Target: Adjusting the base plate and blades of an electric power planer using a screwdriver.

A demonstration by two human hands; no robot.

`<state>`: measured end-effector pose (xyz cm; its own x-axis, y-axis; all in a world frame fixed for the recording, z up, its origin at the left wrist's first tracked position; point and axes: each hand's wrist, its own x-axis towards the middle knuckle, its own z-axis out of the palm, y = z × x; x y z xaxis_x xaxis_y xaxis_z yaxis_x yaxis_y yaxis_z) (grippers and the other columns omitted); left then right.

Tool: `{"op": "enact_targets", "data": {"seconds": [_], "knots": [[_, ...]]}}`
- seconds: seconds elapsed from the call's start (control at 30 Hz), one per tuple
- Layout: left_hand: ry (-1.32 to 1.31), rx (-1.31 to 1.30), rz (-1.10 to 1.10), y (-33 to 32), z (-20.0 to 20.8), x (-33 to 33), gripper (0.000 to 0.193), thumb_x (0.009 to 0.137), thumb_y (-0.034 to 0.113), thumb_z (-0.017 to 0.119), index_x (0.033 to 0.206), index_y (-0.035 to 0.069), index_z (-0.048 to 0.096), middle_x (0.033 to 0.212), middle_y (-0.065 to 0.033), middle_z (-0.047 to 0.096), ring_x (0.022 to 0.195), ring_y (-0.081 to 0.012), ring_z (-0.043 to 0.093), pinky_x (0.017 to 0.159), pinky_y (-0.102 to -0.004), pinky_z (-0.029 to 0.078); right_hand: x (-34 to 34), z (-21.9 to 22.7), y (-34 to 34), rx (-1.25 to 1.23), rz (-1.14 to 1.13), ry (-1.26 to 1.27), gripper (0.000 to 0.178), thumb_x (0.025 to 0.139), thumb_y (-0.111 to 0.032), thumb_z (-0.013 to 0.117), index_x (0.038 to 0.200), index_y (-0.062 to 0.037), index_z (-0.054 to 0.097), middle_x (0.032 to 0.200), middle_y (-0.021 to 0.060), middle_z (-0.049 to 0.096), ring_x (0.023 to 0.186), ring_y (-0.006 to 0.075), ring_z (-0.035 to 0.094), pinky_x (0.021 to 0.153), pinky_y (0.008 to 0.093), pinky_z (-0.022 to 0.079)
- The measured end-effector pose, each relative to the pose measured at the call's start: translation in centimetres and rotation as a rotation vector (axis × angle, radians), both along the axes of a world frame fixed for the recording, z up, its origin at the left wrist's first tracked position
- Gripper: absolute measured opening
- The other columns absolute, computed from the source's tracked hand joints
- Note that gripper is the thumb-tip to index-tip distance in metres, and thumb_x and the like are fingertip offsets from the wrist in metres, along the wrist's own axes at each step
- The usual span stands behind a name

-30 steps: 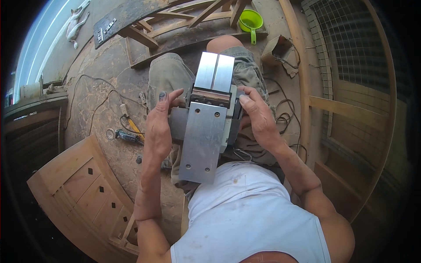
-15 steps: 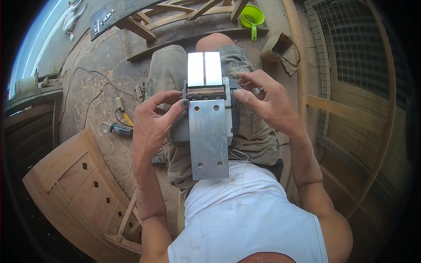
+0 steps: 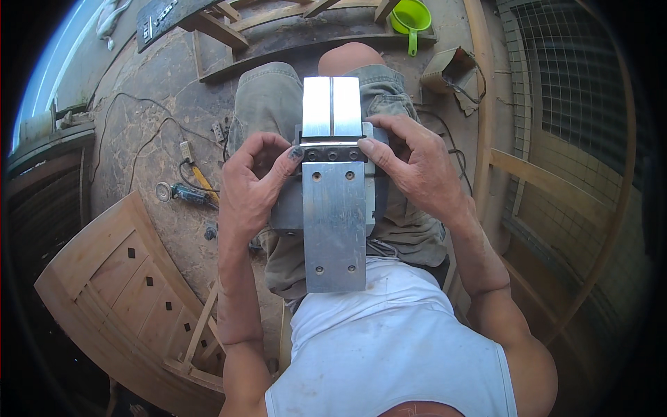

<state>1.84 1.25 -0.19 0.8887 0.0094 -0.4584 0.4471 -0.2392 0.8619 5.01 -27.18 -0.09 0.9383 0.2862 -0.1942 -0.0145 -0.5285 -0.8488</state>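
Observation:
An electric hand planer (image 3: 334, 215) lies upside down on my lap, its long grey metal sole plate facing up. A row of bolts crosses the cutter gap between the two plates. My left hand (image 3: 251, 184) grips the planer's left side, thumb pressed at the left end of the cutter gap. My right hand (image 3: 415, 167) holds the right side, with the thumb at the gap's right end. I sit with my knees pointing away, in grey-green shorts and a white sleeveless shirt.
On the stone floor to my left lie a small power tool (image 3: 189, 194) and a black cable (image 3: 132, 132). A carved wooden door panel (image 3: 118, 278) leans at lower left. A green funnel (image 3: 408, 17) sits ahead. Wooden frames (image 3: 535, 177) and wire mesh stand on the right.
The planer has turned from slightly tilted to straight and come closer to me. Both thumbs have moved in onto the cutter gap.

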Motion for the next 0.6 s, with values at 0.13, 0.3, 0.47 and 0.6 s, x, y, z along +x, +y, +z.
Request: {"op": "enact_targets", "data": {"seconds": [0.13, 0.3, 0.47, 0.6], "knots": [[0.005, 0.074, -0.007, -0.7, 0.5, 0.1, 0.030, 0.111, 0.030, 0.081, 0.119, 0.002, 0.075, 0.102, -0.0007, 0.076, 0.095, -0.0082, 0.070, 0.088, -0.0251, 0.055, 0.5, 0.1, -0.9, -0.112, 0.147, -0.510, 0.031, 0.102, -0.018, 0.084, 0.129, -0.0038, 0.079, 0.109, 0.0131, 0.074, 0.096, 0.0286, 0.075, 0.082, 0.0406, 0.063], [0.017, 0.123, -0.038, -0.4, 0.4, 0.3, 0.030, 0.112, 0.031, 0.080, 0.118, 0.003, 0.074, 0.100, 0.0000, 0.074, 0.094, -0.0078, 0.069, 0.088, -0.0250, 0.055, 2.4, 1.7, -0.6, -0.170, 0.472, -0.578, 0.021, 0.095, -0.009, 0.082, 0.115, -0.0049, 0.079, 0.106, 0.0096, 0.070, 0.098, 0.0257, 0.073, 0.078, 0.0390, 0.065], [-0.003, 0.128, -0.026, -0.7, 0.3, -0.2, 0.032, 0.110, 0.031, 0.083, 0.123, 0.003, 0.075, 0.101, -0.0013, 0.076, 0.096, -0.0087, 0.070, 0.086, -0.0265, 0.056, 4.0, 2.3, 0.3, -0.294, 0.698, -0.671, 0.015, 0.094, -0.007, 0.079, 0.107, -0.0020, 0.076, 0.105, 0.0092, 0.068, 0.102, 0.0246, 0.073, 0.078, 0.0398, 0.066], [-0.416, 0.247, -0.046, -0.1, 0.1, -0.1, 0.022, 0.101, 0.021, 0.089, 0.112, 0.003, 0.083, 0.100, -0.0064, 0.079, 0.090, -0.0168, 0.076, 0.077, -0.0355, 0.059, 4.3, 2.1, 0.8, -0.349, 0.761, -0.678, 0.016, 0.093, -0.008, 0.078, 0.104, 0.0024, 0.074, 0.106, 0.0106, 0.068, 0.102, 0.0244, 0.072, 0.081, 0.0396, 0.067]]}}
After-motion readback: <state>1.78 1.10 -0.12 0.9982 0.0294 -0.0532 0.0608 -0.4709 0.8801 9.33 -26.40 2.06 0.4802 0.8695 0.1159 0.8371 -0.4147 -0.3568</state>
